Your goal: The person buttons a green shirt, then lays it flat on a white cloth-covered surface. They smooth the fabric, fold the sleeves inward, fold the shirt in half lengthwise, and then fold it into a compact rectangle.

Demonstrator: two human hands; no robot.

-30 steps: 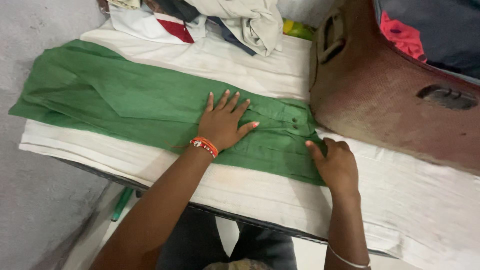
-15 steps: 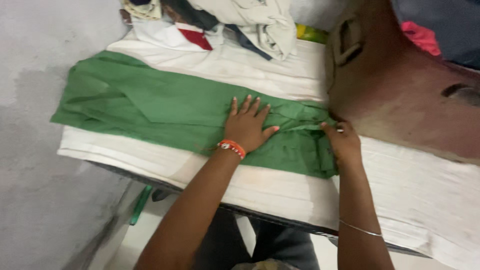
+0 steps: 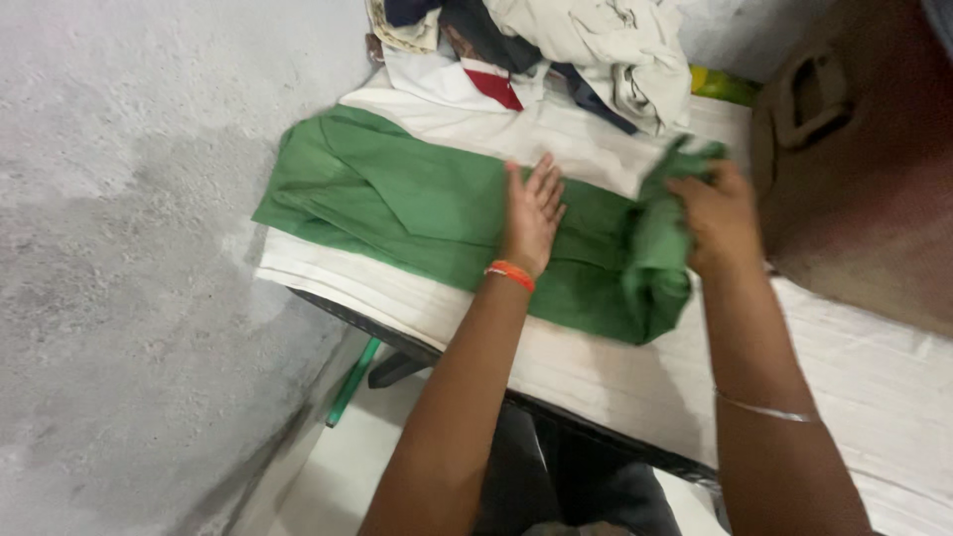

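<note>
Cloth-covered table [image 3: 596, 382], its white padding running from the far left corner to the near right edge, with a large brown case [image 3: 864, 199] standing at its far right end and a heap of crumpled clothes [image 3: 586, 45] piled on its far edge. A green garment [image 3: 417, 203] lies lengthwise along the middle of the table, flat toward the left end and lifted into a fold at its right end. The left hand [image 3: 532, 213], an orange band at its wrist, presses flat on the garment with fingers extended and spread, while the right hand [image 3: 717, 216] has its fingers closed around the raised green fold just beside the case.
</note>
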